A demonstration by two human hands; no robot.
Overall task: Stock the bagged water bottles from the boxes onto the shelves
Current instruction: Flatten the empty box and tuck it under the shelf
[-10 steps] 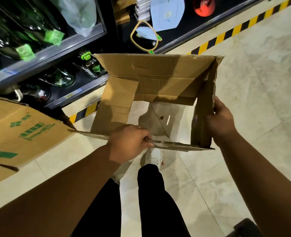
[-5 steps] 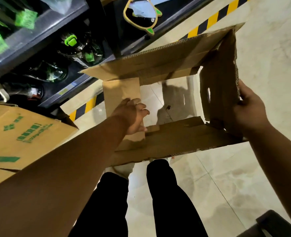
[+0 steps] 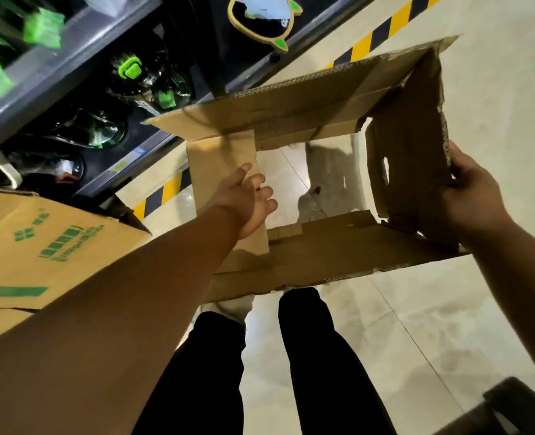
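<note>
1. Looking down from head height, the view shows a pale, glossy tiled floor (image 3: 448, 309) that fills the right side and the bottom.
2. An open brown cardboard box (image 3: 322, 246) is held above the floor at the centre. Its flaps are folded open at both ends, so the tiles show straight through it. One edge of it is ragged and torn.
3. Dark metal shelves (image 3: 81, 54) cross the upper left on a slant, in at least two tiers.
4. A second cardboard box printed with green marks (image 3: 55, 246) sits at the left edge, below the shelves and just beside the left forearm.
5. The person's legs in black trousers (image 3: 322, 372) stand at bottom centre, with a pale shoe showing under the near wall of the held box.
6. Clear bagged water bottles with bright green caps and tags (image 3: 131, 70) lie on the shelves, dim and partly blurred. How many there are cannot be told.
7. The right hand (image 3: 470, 199) grips the right wall of the held box, with its fingers curled round the torn edge.
8. The left hand (image 3: 250, 202) reaches down inside the same box. Its fingers are fairly straight and loosely spread against an inner flap on the left side, and it holds nothing.
9. A yellow-and-black hazard stripe (image 3: 399, 17) runs along the floor at the foot of the shelves.
10. A dark object (image 3: 511, 409), cut off by the frame, sits in the bottom right corner.
</note>
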